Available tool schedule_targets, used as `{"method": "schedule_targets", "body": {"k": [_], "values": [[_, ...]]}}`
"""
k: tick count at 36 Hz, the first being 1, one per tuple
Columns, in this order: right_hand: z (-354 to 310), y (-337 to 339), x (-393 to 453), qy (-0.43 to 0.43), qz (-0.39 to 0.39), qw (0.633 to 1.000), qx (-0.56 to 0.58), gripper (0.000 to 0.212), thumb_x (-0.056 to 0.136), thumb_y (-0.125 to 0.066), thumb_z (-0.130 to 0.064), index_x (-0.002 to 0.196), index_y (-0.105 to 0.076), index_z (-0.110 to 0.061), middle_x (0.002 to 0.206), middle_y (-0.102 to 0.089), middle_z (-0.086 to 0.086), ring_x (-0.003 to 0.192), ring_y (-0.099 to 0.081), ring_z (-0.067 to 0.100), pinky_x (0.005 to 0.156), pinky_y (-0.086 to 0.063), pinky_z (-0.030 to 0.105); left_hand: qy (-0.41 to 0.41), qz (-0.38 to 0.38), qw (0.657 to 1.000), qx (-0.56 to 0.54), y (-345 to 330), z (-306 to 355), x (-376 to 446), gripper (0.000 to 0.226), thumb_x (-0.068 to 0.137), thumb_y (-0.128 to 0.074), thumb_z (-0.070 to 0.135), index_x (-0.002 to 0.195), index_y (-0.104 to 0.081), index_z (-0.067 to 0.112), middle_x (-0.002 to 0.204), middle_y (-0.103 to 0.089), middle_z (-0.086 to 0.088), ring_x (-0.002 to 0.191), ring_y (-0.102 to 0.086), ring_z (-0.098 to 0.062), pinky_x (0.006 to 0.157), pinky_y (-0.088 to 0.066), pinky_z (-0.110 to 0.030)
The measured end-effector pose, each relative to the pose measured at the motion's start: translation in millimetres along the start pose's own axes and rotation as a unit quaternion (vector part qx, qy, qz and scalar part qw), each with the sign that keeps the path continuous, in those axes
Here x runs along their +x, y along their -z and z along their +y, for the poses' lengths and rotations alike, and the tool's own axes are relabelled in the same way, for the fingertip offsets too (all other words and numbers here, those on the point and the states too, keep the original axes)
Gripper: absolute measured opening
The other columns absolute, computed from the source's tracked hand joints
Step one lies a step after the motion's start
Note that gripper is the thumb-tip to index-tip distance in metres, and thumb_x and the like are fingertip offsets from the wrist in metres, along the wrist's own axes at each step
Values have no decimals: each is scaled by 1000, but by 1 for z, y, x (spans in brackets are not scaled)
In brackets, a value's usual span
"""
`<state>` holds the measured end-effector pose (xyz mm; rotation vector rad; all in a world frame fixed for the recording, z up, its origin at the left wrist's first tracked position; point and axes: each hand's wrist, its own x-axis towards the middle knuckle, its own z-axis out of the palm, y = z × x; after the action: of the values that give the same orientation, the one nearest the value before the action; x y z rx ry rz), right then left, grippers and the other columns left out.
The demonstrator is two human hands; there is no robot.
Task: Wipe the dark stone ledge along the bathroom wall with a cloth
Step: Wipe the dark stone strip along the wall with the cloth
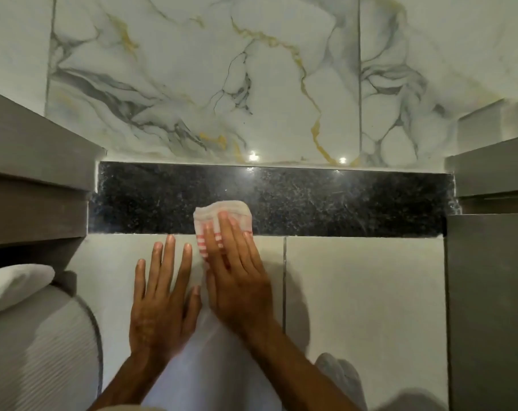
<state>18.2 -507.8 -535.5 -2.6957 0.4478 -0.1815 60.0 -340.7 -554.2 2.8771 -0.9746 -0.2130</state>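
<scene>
A dark speckled stone ledge (340, 200) runs across the wall, below white marble tiles. On its front edge, near the middle, lies a folded white cloth with pink stripes (222, 212). My right hand (237, 271) presses flat on the cloth, fingertips reaching onto the ledge, and the cloth hangs down under the palm. Just to its left, my left hand (162, 295) rests flat with fingers spread on the pale tile face below the ledge. It holds nothing.
Grey panels (35, 173) box in the ledge on the left, and a grey block (489, 292) on the right. A white ribbed toilet tank lid (38, 351) with a rolled white towel (14, 286) sits at lower left. Veined marble wall (222, 78) rises behind.
</scene>
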Motion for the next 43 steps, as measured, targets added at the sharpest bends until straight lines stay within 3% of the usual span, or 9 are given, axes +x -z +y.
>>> {"method": "schedule_targets", "body": {"k": [5,9,13,17,20,25,28,34,43], "values": [[15,12,9,-47,30,998,-19,62,109,-55,-25,168,-46,-10,177,-40,16,168,-36,31,139,-32,48,6,-7,1000,-2,3,2,2,71,107,-33,43,169,-31,8,180,-20,-23,168,-16,-39,136,-10,-59],[1,2,77,-104,65,992,-2,64,115,-41,-30,174,-32,-6,183,-25,19,173,-23,32,142,-25,48,5,-2,1000,3,-1,1,1,73,109,-29,47,172,-24,11,181,-15,-20,170,-8,-35,138,-2,-54],[-7,-7,91,-65,25,998,8,69,115,-44,-31,176,-22,-7,186,-14,17,175,-12,30,144,-14,47,2,7,1000,-1,-3,1,1,72,109,-31,46,172,-23,12,181,-17,-20,169,-12,-37,138,-2,-55],[9,5,31,39,11,999,-8,58,116,-49,-28,171,-40,-12,180,-34,16,171,-29,31,140,-30,50,3,2,1000,-8,0,1,3,72,108,-35,45,170,-30,10,179,-22,-23,166,-20,-43,134,-14,-63],[24,13,12,21,9,999,-47,60,112,-56,-29,168,-46,-12,176,-42,15,167,-38,32,137,-38,50,9,-3,1000,-14,2,3,4,72,107,-35,46,169,-31,10,178,-23,-23,165,-21,-44,132,-17,-66],[-3,1,77,-99,30,994,-41,70,115,-36,-37,177,-19,-11,187,-14,14,175,-13,29,144,-11,45,5,14,1000,-9,1,3,3,71,108,-35,45,170,-29,13,180,-20,-20,167,-15,-39,135,-9,-59],[-19,-10,101,-23,-16,999,-28,71,115,-38,-36,178,-15,-11,187,-8,15,176,-6,30,145,-11,49,11,10,1000,-9,0,3,3,70,108,-35,45,170,-32,12,179,-20,-19,167,-13,-35,137,-4,-55],[15,14,31,127,-62,989,-49,67,113,-52,-33,176,-30,-20,186,-20,7,174,-18,24,145,-9,40,36,3,999,-9,5,5,2,72,107,-37,45,168,-32,7,176,-28,-20,163,-31,-40,133,-19,-63],[-23,-3,100,-37,-28,997,-55,69,118,-39,-39,179,-16,-18,188,-7,8,176,-7,24,145,-7,41,131,18,991,-12,0,4,-3,73,111,-23,53,170,-25,9,178,-18,-19,166,-21,-37,135,-16,-64]]}}
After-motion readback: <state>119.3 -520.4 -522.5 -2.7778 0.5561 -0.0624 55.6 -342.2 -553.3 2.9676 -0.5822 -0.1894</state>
